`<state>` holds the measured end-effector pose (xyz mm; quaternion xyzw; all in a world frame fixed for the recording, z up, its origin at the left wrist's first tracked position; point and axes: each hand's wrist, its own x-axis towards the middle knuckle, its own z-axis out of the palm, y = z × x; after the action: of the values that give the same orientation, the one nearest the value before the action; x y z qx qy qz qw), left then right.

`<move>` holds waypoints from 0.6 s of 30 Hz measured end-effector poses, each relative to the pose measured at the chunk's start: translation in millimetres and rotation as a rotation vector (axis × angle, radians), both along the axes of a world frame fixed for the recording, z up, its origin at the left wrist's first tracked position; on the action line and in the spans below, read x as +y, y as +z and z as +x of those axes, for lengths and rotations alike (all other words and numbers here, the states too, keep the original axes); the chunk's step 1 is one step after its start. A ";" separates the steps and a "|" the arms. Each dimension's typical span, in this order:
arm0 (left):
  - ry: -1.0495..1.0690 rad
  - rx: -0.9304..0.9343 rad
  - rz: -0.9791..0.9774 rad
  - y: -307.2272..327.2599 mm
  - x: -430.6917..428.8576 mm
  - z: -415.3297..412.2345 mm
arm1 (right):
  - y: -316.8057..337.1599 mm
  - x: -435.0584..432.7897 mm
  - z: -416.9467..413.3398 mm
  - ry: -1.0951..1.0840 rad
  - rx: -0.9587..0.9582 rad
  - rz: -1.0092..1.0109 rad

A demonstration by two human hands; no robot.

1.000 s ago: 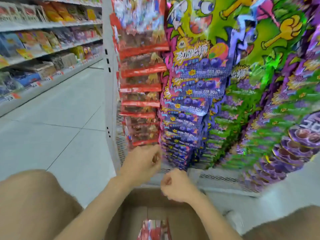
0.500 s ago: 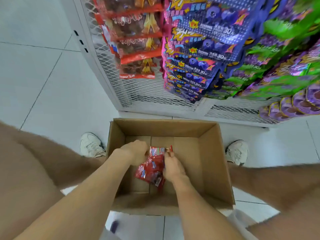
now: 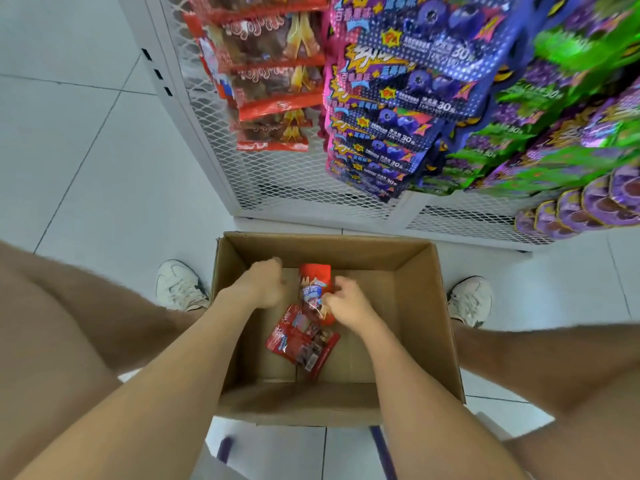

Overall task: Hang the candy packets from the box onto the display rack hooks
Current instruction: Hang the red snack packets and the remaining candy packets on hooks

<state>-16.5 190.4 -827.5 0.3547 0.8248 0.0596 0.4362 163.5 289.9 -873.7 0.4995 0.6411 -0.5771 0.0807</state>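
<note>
Pinched red candy packet [image 3: 313, 289] in right grip [image 3: 348, 304], low inside box [image 3: 415, 306]. Left grip [image 3: 265, 284] curled just beside packet; could not tell if holding anything. Few loose packets [image 3: 301, 342] just under right grip, unhung. Rack [image 3: 277, 188] beyond both grips, hung red packets [image 3: 273, 98] already up. Judged nearly done.

I saw the box [image 3: 433, 306] on the floor [image 3: 86, 168], directly before the display rack [image 3: 277, 188]. The left shoe [image 3: 178, 285] stood just beside its left wall and the right shoe [image 3: 469, 299] just beside its right wall. Inside the box, the raised packet [image 3: 313, 282] was between my two hands: the left hand [image 3: 263, 285] to its left, while the right hand [image 3: 349, 304] held it from the right. The flat packets [image 3: 298, 341] lay on the box bottom, nearer to me. On the rack behind, the hanging packets [image 3: 391, 109] were in columns side by side.
</note>
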 end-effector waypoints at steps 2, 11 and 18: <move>0.236 -0.128 0.103 19.5 3.4 1.6 | 37.3 8.6 -7.9 -0.078 0.112 -0.185; 0.680 -0.581 0.726 156.3 9.4 11.2 | 175.8 16.4 -10.7 -0.159 0.535 0.009; 0.432 -0.280 1.093 287.7 0.6 3.5 | 313.0 13.2 -16.6 -0.088 0.728 0.611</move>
<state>-13.1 191.0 -539.8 0.3408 0.6628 0.6082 0.2731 146.9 303.1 -560.6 0.2923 0.7462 -0.5026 -0.3242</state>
